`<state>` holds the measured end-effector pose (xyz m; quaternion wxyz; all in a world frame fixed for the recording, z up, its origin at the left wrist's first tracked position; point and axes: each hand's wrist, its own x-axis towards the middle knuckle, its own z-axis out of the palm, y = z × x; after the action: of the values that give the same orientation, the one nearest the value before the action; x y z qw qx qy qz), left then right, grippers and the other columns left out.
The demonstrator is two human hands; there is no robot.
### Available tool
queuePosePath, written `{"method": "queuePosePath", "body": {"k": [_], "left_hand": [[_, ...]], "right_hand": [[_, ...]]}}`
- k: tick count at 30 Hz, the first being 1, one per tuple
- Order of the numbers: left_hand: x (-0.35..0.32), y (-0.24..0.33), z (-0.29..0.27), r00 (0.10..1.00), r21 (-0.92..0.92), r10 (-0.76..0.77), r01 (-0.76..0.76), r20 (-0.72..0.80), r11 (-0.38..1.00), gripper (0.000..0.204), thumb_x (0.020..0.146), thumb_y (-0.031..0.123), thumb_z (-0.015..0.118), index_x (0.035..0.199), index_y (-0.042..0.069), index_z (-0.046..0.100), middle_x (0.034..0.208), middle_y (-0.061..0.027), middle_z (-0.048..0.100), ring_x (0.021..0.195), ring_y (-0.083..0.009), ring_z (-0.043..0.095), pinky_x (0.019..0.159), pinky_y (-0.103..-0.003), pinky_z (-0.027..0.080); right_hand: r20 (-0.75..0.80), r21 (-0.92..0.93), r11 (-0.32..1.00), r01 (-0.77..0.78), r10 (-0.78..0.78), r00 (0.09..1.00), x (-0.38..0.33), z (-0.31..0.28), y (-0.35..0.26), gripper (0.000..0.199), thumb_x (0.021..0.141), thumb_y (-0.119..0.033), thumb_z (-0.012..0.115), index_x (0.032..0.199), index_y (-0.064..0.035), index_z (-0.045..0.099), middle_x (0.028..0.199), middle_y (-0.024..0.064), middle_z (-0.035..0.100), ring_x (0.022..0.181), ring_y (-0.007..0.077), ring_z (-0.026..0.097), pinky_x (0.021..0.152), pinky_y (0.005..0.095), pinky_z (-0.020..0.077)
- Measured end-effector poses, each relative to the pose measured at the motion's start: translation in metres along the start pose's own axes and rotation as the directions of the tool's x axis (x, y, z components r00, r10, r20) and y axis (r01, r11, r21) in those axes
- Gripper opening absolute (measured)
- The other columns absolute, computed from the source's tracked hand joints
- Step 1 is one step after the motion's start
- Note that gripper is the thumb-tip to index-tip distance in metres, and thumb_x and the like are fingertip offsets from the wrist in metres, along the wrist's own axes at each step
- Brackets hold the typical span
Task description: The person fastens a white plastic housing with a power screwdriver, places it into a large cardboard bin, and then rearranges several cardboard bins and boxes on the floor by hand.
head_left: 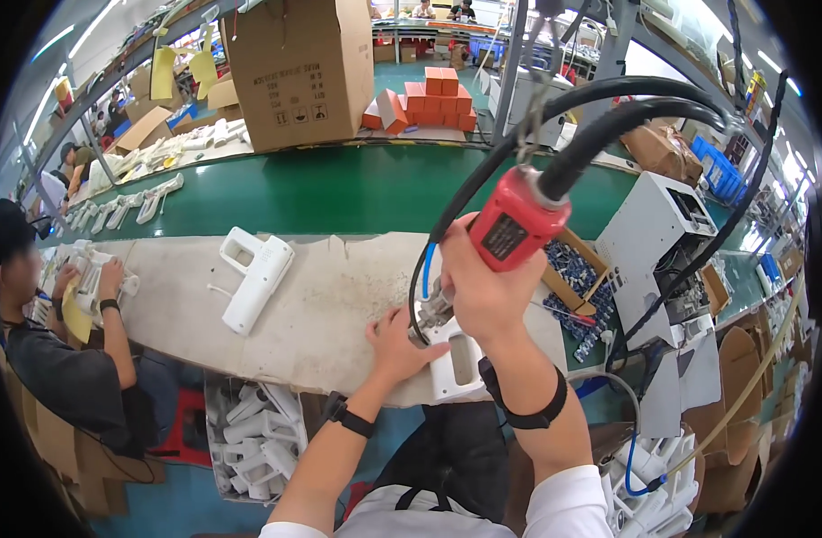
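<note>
1. Big picture first: the worn grey bench mat [339,305] stretches out leftward from both hands, scuffed and matte, with the smooth green conveyor belt [357,193] running beyond it.
2. The red power screwdriver [516,220] sits wrapped in the right hand [482,291], fingers fully closed round its body. Its long axis tilts: the hose end up and to the right, the metal tip down and to the left, onto the housing.
3. The white plastic housing [456,363] lies flat directly under both hands, glossy and pistol-shaped, its long axis running toward the person.
4. The left hand [397,345] presses down on the housing's left edge, fingers spread and flattened, gripping nothing.
5. A second white housing [254,278] lies well left of the left hand.
</note>
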<state>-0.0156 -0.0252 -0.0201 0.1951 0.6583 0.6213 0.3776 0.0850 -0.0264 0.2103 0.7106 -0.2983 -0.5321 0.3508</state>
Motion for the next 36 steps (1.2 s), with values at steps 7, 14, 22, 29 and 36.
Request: {"method": "queuePosePath", "body": {"k": [7, 14, 22, 29, 36], "left_hand": [[-0.005, -0.012, 0.003, 0.993, 0.175, 0.021, -0.041, 0.115, 0.984, 0.105, 0.058, 0.063, 0.071, 0.136, 0.003, 0.034, 0.129, -0.0129, 0.047, 0.128, -0.0297, 0.029, 0.103, -0.051, 0.009], [-0.001, 0.005, -0.011, 0.959, 0.157, 0.042, -0.089, 0.281, 0.984, 0.090, 0.066, 0.061, 0.066, 0.134, 0.009, 0.040, 0.140, -0.0114, 0.035, 0.131, -0.0314, 0.023, 0.104, -0.051, 0.011], [-0.003, 0.009, -0.007, 0.991, 0.086, -0.018, 0.007, 0.130, 0.996, 0.104, 0.057, 0.058, 0.074, 0.137, 0.005, 0.033, 0.128, -0.0160, 0.047, 0.128, -0.0314, 0.030, 0.105, -0.052, 0.008], [0.001, 0.012, -0.011, 0.981, 0.056, -0.030, 0.020, 0.193, 0.998, 0.104, 0.057, 0.054, 0.077, 0.137, 0.004, 0.032, 0.129, -0.0166, 0.046, 0.130, -0.0306, 0.030, 0.105, -0.053, 0.009], [-0.004, 0.021, -0.013, 0.971, 0.096, -0.034, 0.012, 0.236, 0.995, 0.099, 0.059, 0.054, 0.076, 0.134, 0.005, 0.035, 0.134, -0.0176, 0.041, 0.128, -0.0320, 0.032, 0.104, -0.052, 0.013]], "right_hand": [[0.026, -0.014, 0.996, -0.092, 0.092, 0.995, -0.008, 0.007, 0.023, 0.007, 0.081, -0.006, 0.063, 0.076, -0.0015, 0.059, 0.058, -0.0008, 0.055, 0.048, 0.0052, 0.050, 0.044, 0.0213, 0.0383], [0.080, -0.121, 0.980, -0.158, 0.168, 0.983, -0.013, 0.008, 0.052, 0.011, 0.077, -0.008, 0.065, 0.080, 0.0002, 0.060, 0.066, -0.0011, 0.057, 0.060, 0.0050, 0.050, 0.053, 0.0233, 0.0405], [-0.016, -0.032, 0.998, -0.050, 0.049, 0.999, 0.000, -0.012, 0.002, 0.008, 0.080, -0.007, 0.063, 0.080, -0.0015, 0.057, 0.059, 0.0004, 0.055, 0.045, 0.0068, 0.050, 0.041, 0.0206, 0.0380], [0.006, -0.040, 0.996, -0.079, 0.079, 0.997, -0.001, -0.018, 0.025, 0.011, 0.081, -0.009, 0.064, 0.075, -0.0021, 0.057, 0.052, 0.0002, 0.053, 0.041, 0.0071, 0.048, 0.039, 0.0216, 0.0361], [-0.007, -0.101, 0.993, -0.061, 0.061, 0.998, -0.012, -0.008, 0.053, 0.012, 0.079, -0.010, 0.066, 0.076, -0.0023, 0.058, 0.054, -0.0022, 0.052, 0.046, 0.0057, 0.047, 0.043, 0.0230, 0.0357]]}}
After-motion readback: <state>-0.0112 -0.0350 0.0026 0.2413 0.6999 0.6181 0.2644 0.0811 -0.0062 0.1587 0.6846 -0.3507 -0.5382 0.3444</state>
